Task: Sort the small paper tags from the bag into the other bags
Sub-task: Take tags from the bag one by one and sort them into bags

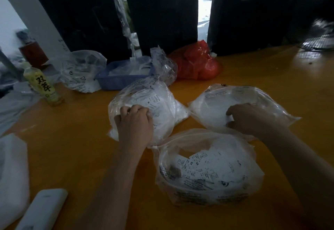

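Observation:
Three clear plastic bags of white paper tags lie on the orange table (72, 148). My left hand (134, 121) is closed over the near edge of the left bag (159, 103), fingers curled on its plastic. My right hand (251, 117) reaches into the mouth of the right bag (235, 99), fingers bent around something white; what it holds is hidden. The nearest bag (207, 168) lies between my forearms, its mouth open, with printed tags marked XS showing inside.
A blue basket (115, 81) with bags, another clear bag (81, 70) and a red plastic bag (197, 63) stand at the back. A drink bottle (43, 87) is at the left. A white device (43, 210) lies near left. Black boxes (162, 12) wall the far edge.

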`<state>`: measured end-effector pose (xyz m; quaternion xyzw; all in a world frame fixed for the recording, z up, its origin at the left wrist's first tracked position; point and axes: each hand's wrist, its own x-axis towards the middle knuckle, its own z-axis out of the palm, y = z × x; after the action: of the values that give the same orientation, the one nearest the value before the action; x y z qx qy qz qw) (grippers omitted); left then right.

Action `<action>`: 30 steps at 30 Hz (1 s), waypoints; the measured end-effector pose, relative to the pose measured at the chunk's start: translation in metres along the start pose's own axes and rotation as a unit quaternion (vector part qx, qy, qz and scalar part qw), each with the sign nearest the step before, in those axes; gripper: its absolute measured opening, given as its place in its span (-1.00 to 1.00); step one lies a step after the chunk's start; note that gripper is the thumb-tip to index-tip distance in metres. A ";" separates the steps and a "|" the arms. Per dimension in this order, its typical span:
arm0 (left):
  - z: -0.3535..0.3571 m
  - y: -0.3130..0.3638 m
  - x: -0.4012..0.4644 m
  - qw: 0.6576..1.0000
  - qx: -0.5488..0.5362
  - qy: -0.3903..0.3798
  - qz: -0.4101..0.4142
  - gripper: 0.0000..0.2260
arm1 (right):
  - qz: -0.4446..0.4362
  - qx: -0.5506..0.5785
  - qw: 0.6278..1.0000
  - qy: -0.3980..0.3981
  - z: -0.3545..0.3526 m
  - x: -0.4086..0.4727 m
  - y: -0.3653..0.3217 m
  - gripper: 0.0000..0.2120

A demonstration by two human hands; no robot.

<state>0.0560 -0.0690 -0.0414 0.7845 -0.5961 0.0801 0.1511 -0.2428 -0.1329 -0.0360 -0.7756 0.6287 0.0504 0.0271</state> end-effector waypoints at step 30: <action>-0.031 0.071 -0.043 0.678 -0.695 -0.238 -0.018 -0.87 | -0.205 0.508 0.836 -0.035 -0.065 -0.058 -0.029 -0.78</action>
<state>-0.0224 -0.0370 -0.0151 0.4569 -0.4820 -0.5495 0.5069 -0.2230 -0.0774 0.0340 -0.7619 0.3908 -0.2555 0.4489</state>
